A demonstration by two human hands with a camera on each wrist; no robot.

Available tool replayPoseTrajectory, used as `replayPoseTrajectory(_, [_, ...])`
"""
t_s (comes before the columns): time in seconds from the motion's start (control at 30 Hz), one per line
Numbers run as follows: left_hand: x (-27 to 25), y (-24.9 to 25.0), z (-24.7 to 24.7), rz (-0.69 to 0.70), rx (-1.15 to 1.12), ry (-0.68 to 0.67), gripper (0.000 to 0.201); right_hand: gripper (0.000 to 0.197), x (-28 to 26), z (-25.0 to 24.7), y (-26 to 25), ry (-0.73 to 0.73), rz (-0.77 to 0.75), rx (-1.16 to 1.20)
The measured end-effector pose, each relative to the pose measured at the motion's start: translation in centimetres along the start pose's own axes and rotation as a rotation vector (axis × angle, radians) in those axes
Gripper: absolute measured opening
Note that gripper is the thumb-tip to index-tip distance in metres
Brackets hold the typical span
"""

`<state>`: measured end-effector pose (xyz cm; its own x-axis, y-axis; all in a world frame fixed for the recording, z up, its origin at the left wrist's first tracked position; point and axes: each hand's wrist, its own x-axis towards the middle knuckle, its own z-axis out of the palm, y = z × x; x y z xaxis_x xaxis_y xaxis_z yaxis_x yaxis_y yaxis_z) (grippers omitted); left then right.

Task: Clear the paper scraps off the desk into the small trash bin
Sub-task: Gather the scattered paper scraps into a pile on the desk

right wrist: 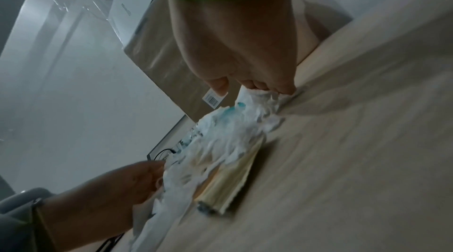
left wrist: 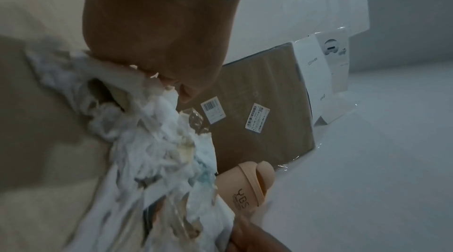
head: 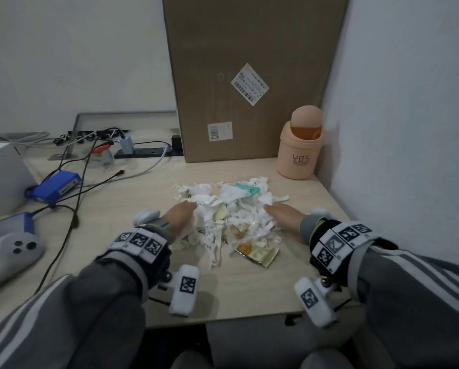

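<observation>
White paper scraps (head: 224, 217) lie heaped (desk centre) between both hands.

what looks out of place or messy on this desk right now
A heap of torn paper scraps is spread over the middle of the desk, mixed with a yellowish wrapper. The left hand and right hand flank it. The small trash bin stands upright, apart from the heap.
</observation>
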<state>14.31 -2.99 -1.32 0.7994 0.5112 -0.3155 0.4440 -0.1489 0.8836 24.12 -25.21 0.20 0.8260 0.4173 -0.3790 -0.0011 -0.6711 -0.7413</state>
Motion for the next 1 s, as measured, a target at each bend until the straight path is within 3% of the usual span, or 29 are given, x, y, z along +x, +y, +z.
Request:
replayPoseTrajectory(0.13, [-0.4,0.5,0.9,0.045,-0.051,0.061,0.041,0.051,-0.1,0.2,-0.5,0.092,-0.04,0.047])
replayPoseTrajectory(0.23, [-0.8,0.8,0.3,0.189,0.01,0.244,0.03,0.045,-0.3,-1.6,-0.2,0.2,-0.086,-0.001])
replayPoseTrajectory(0.33, [-1.6,1.2,-0.9,0.322,0.151,0.328,0.032,0.04,-0.5,-3.8,0.9,0.264,-0.045,-0.039])
replayPoseTrajectory(0.43, [-2.5,1.4,-1.7,0.359,0.27,0.371,0.026,0.038,-0.7,-5.1,2.0,0.218,0.016,-0.085])
replayPoseTrajectory(0.47, [-3.0,1.5,-1.8,0.32,0.289,0.319,0.023,0.033,-0.9,-5.1,2.6,0.159,0.038,-0.059])
replayPoseTrajectory(0.53, [-4.2,1.6,-1.6,0.17,0.348,0.058,0.023,0.02,-1.4,-4.7,3.4,0.048,0.097,-0.028])
replayPoseTrajectory(0.6, [-5.4,1.3,-1.0,0.028,0.45,-0.256,0.026,0.018,-1.8,-3.9,3.8,-0.017,0.088,0.001])
replayPoseTrajectory(0.67, [-5.8,0.8,0.2,-0.009,0.477,-0.442,0.026,0.021,-1.9,-2.8,3.6,-0.075,0.063,0.076])
replayPoseTrajectory(0.8, [-4.7,0.4,2.5,0.049,0.379,-0.408,0.019,0.022,-1.5,-0.6,2.4,-0.135,-0.006,0.19])
replayPoseTrajectory(0.9, [-3.7,1.0,3.7,0.091,0.346,-0.348,0.022,0.026,-1.1,0.5,1.4,-0.098,-0.118,0.115])
replayPoseTrajectory(1.0, [-2.7,1.5,4.4,0.119,0.317,-0.252,0.026,0.03,-0.7,0.3,0.6,-0.06,-0.122,-0.021])
